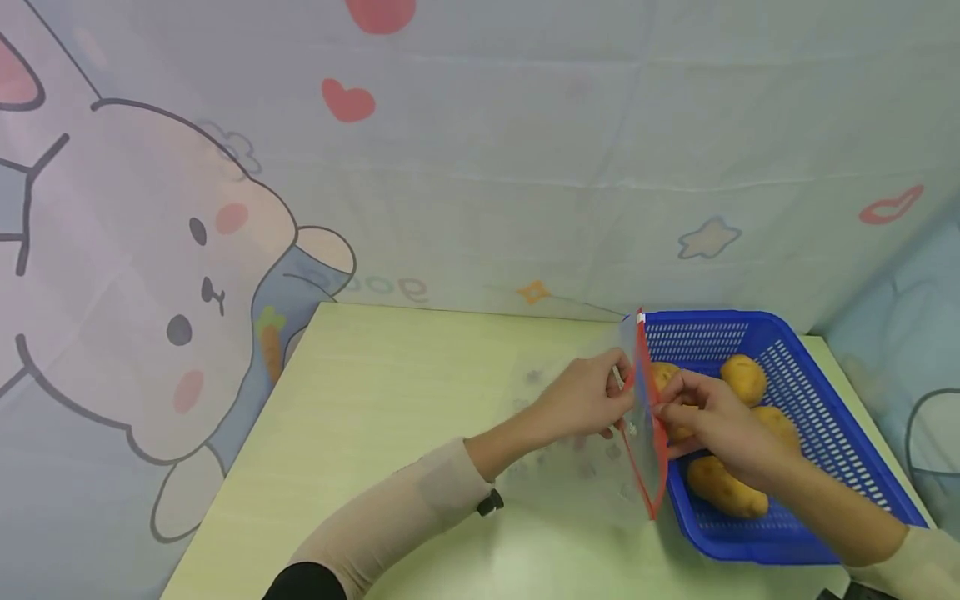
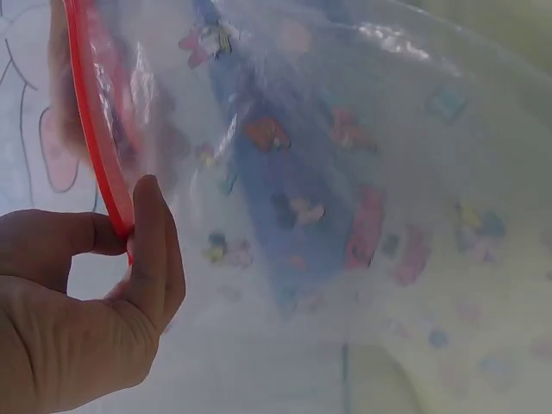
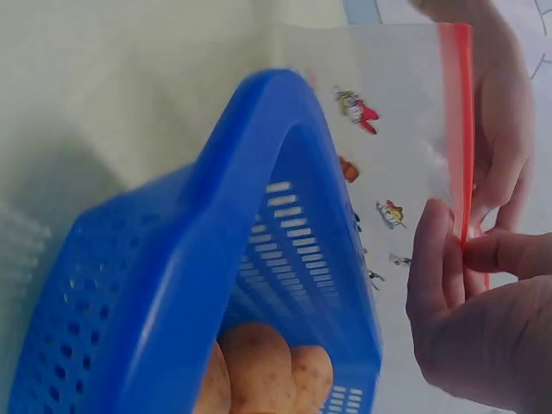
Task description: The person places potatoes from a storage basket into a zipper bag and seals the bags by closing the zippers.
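A clear zip bag (image 2: 345,216) with a red zip edge and small cartoon prints hangs between my two hands, its mouth parted in the head view. My left hand (image 1: 588,396) pinches the left side of the red edge between thumb and fingers. On the opposite side, my right hand (image 1: 723,425) pinches the other red edge, above the left part of the blue basket (image 1: 840,417). Inside the basket lie several potatoes (image 1: 726,487), some partly hidden under my right hand. In the right wrist view the bag stands just beyond the basket's rim.
The basket has slotted walls and sits at the right end of the pale yellow table (image 1: 405,392). A printed cloth (image 1: 525,167) with a cartoon rabbit hangs behind the table. A dark cable (image 1: 911,433) curves at the far right.
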{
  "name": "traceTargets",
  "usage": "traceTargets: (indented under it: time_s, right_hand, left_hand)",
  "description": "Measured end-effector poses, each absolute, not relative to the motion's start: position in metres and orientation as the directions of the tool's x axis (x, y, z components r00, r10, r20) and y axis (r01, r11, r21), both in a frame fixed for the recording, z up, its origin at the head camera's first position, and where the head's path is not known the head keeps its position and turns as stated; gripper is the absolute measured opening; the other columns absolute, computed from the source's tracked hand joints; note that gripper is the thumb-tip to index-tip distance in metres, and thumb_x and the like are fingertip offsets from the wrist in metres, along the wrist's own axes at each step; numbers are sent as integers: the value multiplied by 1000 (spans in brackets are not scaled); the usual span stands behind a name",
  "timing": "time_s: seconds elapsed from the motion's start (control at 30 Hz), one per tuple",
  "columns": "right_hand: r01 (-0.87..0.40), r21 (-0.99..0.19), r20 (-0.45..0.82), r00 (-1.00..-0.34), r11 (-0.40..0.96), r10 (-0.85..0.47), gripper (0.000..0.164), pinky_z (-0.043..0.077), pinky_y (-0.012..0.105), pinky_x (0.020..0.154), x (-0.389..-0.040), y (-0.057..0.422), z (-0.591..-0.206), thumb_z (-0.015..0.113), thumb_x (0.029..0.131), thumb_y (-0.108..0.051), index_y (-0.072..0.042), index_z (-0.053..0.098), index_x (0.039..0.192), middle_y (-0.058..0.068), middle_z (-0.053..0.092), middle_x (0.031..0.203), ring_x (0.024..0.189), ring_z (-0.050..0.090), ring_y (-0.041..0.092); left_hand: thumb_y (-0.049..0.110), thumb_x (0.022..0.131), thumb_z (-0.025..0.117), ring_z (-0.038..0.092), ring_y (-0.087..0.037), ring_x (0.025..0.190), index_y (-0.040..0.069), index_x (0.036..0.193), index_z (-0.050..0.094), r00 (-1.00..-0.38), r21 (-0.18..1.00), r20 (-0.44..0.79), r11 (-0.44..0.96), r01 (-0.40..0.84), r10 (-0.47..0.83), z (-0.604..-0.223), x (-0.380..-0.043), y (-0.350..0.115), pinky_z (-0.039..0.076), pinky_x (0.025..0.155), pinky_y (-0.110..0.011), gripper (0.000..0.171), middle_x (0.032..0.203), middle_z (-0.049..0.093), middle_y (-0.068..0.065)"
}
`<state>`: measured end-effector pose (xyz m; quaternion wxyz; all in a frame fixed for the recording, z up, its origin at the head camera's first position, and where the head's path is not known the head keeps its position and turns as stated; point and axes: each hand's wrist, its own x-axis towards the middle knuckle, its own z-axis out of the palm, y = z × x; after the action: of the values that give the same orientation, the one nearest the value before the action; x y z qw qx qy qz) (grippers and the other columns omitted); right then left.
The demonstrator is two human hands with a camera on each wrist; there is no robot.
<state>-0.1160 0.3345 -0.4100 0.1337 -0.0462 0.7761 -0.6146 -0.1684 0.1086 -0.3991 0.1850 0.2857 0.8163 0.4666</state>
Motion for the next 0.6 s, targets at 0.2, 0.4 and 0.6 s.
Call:
traceTargets:
  time_s: [0.2, 0.4, 0.6]
  right_hand:
    - [40, -929, -94, -987, 369, -129, 10, 65, 48, 63, -117, 345, -406, 64, 102, -1, 6, 56, 103, 18, 65, 90, 71, 72, 29]
    - [-4, -873, -52, -993, 488, -102, 9, 65, 42, 63, -121, 368, -399, 61, 104, -2, 5, 55, 103, 19, 67, 90, 72, 72, 26]
    - [3, -838, -71, -992, 545, -103, 10, 65, 41, 65, -121, 382, -398, 61, 105, -5, 3, 54, 102, 19, 62, 88, 74, 71, 28]
  left_hand:
    - [10, 104, 60, 71, -16, 59, 9, 121, 64, -795, 738, -73, 569, 363, 602, -367, -174, 81, 57, 52, -25, 18, 74, 68, 1]
    - [5, 102, 55, 71, -10, 64, 8, 126, 71, -815, 701, -59, 605, 377, 576, -347, -179, 51, 58, 56, -27, 28, 77, 70, 1]
    - [3, 100, 54, 74, -17, 69, 10, 117, 74, -805, 746, -88, 574, 337, 587, -344, -187, 30, 62, 64, -32, 27, 85, 74, -5]
